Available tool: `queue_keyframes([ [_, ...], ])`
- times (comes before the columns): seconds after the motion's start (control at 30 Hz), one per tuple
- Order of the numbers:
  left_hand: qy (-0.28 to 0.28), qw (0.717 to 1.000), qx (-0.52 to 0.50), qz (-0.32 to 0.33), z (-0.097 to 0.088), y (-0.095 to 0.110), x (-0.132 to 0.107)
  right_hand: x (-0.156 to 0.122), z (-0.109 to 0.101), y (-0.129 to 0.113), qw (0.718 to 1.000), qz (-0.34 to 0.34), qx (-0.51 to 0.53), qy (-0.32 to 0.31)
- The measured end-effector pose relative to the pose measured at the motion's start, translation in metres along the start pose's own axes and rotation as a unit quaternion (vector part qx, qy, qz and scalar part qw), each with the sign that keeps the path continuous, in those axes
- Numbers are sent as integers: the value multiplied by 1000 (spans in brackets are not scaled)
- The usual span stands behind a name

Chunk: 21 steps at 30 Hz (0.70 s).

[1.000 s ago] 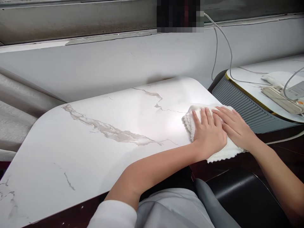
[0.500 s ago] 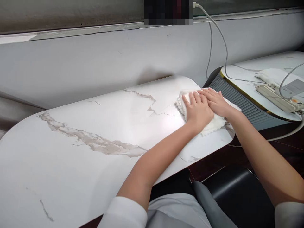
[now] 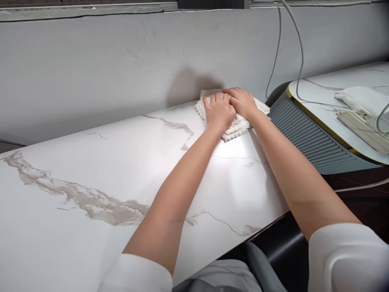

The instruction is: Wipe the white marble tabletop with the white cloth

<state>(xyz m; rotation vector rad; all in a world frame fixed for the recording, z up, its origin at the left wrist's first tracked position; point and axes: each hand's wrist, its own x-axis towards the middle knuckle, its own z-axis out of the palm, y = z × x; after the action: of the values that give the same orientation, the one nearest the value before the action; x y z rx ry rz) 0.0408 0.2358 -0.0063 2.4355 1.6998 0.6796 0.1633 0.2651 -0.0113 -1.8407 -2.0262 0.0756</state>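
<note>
A white fluffy cloth (image 3: 238,129), folded in layers, lies on a white marble-patterned table (image 3: 127,158) near its far right end, close to the wall. My left hand (image 3: 219,111) rests flat on top of the cloth, fingers spread and pressing down. Beside it and touching it, my right hand (image 3: 243,102) also lies on the cloth with its fingers stretched out toward the left. Both arms reach out straight over the tabletop. The cloth's underside is hidden.
The pale wall (image 3: 100,69) runs along the table's back edge. On the right stands a second table with a ribbed grey side (image 3: 310,134), bearing a beige power strip (image 3: 361,127) and a white bag-like item (image 3: 363,99). A white cable (image 3: 300,52) hangs down there. A black seat (image 3: 288,243) is below.
Both hands have slid the cloth away from me and leftward, from near the right end's front to the back edge by the wall. The view has tilted down slightly.
</note>
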Motion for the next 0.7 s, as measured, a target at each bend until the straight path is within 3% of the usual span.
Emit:
queue_keyframes([
  [0.17, 16, 1000, -5, -12, 1, -13, 16, 22, 9, -3, 1000, 3, 15, 11],
  [0.33, 27, 1000, 4, -16, 5, -12, 18, 23, 10, 0, 1000, -2, 22, 21],
  [0.53, 2, 1000, 15, 6, 2, -5, 6, 0, 1, 4, 1000, -1, 14, 18],
  [0.7, -42, 998, 36, 36, -3, 17, -17, -33, -13, 15, 999, -20, 21, 18],
])
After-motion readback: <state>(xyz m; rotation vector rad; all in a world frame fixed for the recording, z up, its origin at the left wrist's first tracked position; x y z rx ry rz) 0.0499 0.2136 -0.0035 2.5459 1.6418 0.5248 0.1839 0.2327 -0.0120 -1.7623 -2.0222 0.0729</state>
